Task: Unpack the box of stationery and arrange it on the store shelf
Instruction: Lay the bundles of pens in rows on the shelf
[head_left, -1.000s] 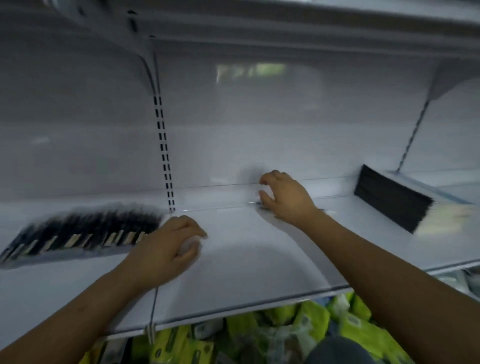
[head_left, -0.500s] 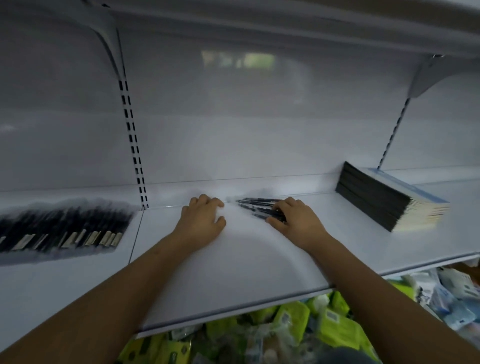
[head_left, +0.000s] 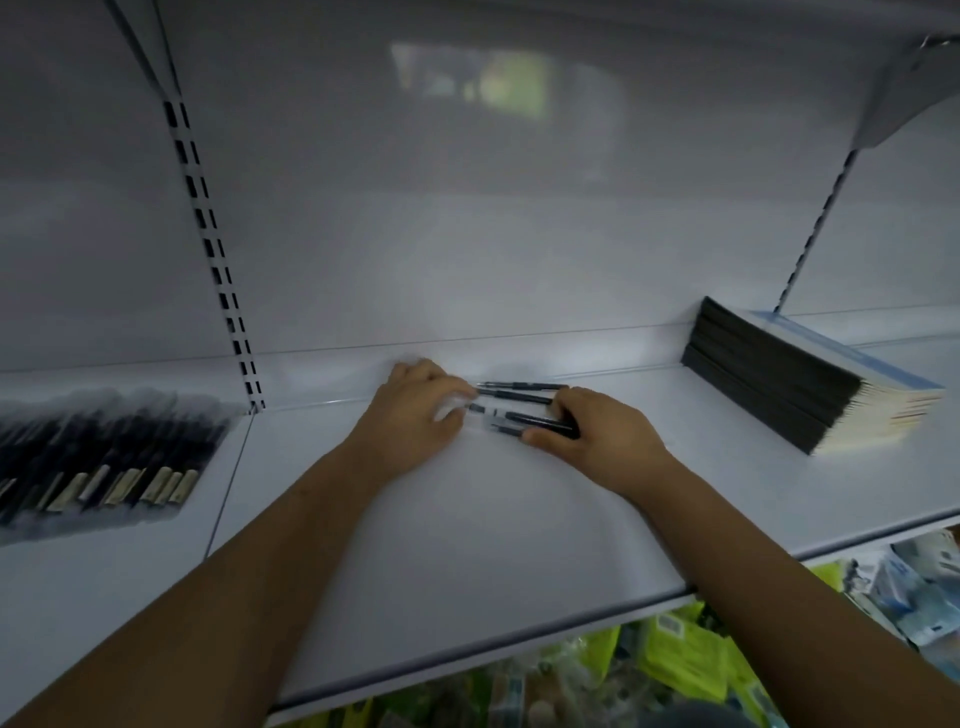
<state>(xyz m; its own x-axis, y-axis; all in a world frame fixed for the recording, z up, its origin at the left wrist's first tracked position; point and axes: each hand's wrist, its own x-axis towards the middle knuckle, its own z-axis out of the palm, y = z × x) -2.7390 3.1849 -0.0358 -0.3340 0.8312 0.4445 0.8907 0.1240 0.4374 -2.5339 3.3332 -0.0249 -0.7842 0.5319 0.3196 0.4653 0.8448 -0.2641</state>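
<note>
1. The white shelf (head_left: 467, 545) fills my view, with its back panel above it. Its front lip runs beneath my forearms, and over that lip lie green packets (head_left: 680, 660) on the level below. Anything nudged forward could drop there.
2. To my right a stack of notebooks (head_left: 789, 384) sits against the back panel, dark spines facing inward. On the far left, across the shelf seam, packaged pens (head_left: 98, 462) lie fanned out, blurred. The broad bare stretch between these two is my working room.
3. Half a second ago my left hand (head_left: 415, 415) was flat on the shelf, apart from the loose pens (head_left: 519, 408). Now it has slid right and meets their left ends. My right hand (head_left: 597, 441) has stayed at their right ends. So the bundle is now bracketed from both sides, which I read as squaring it up for display.
4. Left hand: fingers curled at the pen tips, but blur hides whether they pinch or merely press, so I cannot tell. Right hand: fingers and thumb are curled round the pens' right ends, holding them.
5. The pens lie on the shelf near the back wall, roughly parallel to it, slightly splayed. There is little room behind them and plenty ahead.
</note>
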